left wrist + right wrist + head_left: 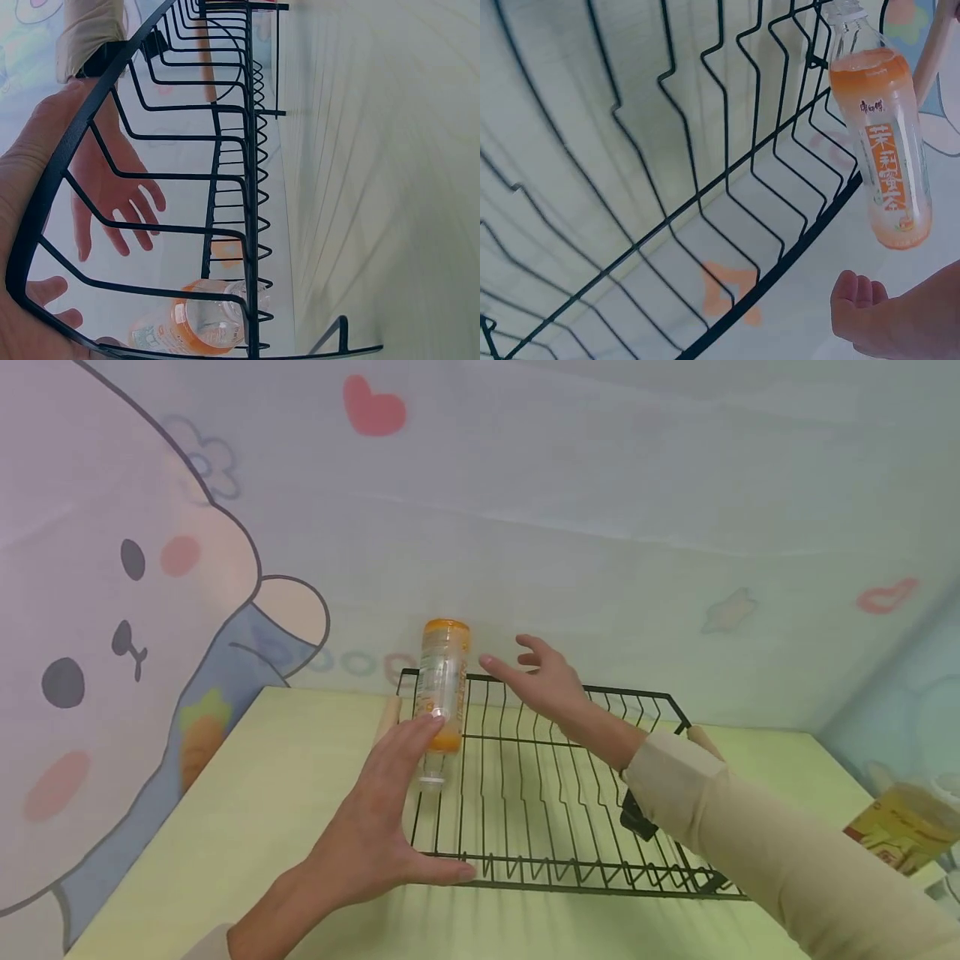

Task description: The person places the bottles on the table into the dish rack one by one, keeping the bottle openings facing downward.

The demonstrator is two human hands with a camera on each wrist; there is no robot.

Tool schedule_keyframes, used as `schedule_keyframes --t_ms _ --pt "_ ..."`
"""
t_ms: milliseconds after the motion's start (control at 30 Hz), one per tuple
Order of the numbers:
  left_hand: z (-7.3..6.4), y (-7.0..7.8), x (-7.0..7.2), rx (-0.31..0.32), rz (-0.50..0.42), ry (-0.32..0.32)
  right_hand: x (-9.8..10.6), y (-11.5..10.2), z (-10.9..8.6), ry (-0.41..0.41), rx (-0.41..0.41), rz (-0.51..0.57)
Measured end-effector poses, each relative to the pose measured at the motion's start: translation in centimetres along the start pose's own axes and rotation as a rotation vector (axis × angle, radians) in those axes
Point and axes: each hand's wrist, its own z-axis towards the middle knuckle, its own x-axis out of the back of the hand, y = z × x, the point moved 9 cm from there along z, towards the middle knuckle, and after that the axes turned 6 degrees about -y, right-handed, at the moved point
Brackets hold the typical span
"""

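Observation:
A clear plastic tea bottle [442,677] with an orange and white label rests neck-down, leaning along the left side of a black wire rack [622,691]. Its neck points toward me. My left hand [378,818] is spread at the rack's front left corner, fingertips over the bottle's lower part in the head view and thumb along the front rail. Beyond the bottle's right side my right hand [547,681] hovers by the back rail with relaxed fingers, holding nothing. In the right wrist view that hand [892,315] is apart from the bottle [881,150].
The rack stands on a pale yellow-green table [300,760] and has wooden handles [705,742] at its sides. A patterned cloth wall [600,485] rises close behind it. To the far right is a yellow box [903,827].

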Motion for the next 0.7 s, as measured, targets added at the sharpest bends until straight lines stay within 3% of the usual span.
schedule_keyframes --t_ms 533,700 --pt "-0.3 -1.1 1.1 -0.026 0.039 0.006 2.3 1.9 -2.4 -0.037 0.028 -0.062" --pt "-0.6 -1.6 1.6 -0.003 0.049 0.008 3.1 2.8 -3.4 -0.035 0.017 -0.107"
